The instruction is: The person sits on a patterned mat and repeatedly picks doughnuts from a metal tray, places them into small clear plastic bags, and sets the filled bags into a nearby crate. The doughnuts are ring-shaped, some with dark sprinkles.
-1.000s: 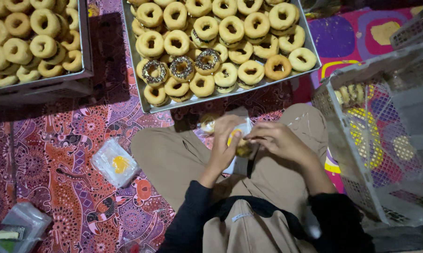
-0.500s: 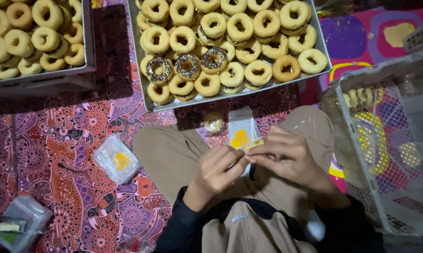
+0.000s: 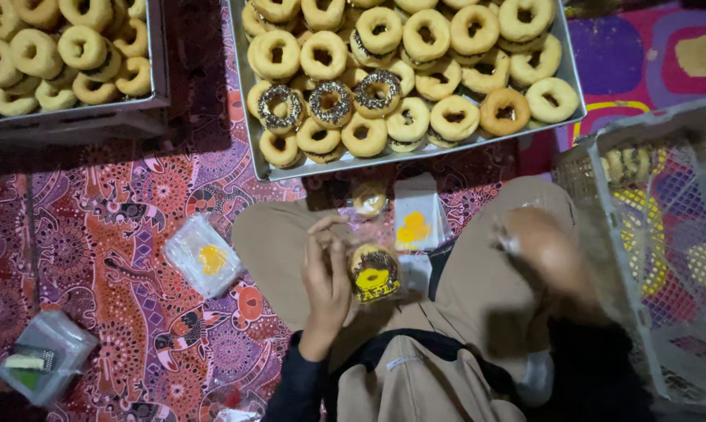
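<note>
Red and purple patterned cloth (image 3: 118, 258) covers the floor where a person sits with legs crossed. At about 7 o'clock lies a small clear bag (image 3: 46, 366) with something green inside. Up at 10 o'clock sits a metal tray (image 3: 159, 70) full of plain doughnuts. Near the middle left, at 9 o'clock from the hands, a clear packet with a yellow mark (image 3: 203, 256) lies flat on the cloth.

At 12 o'clock a big metal tray (image 3: 247, 117) holds many doughnuts, and three of them (image 3: 329, 101) have dark sprinkles on top.

In the middle, the left hand (image 3: 325, 273) has its fingers curled around a wrapped doughnut (image 3: 372, 272) with a yellow mark on the wrapper, held over the lap. Just above it, another wrapped doughnut (image 3: 368, 199) and a flat empty wrapper (image 3: 417, 223) rest by the knee.

At 3 o'clock the right hand (image 3: 548, 250) is blurry, so I cannot tell if it is open or closed. It is beside a white mesh basket (image 3: 665, 234).
</note>
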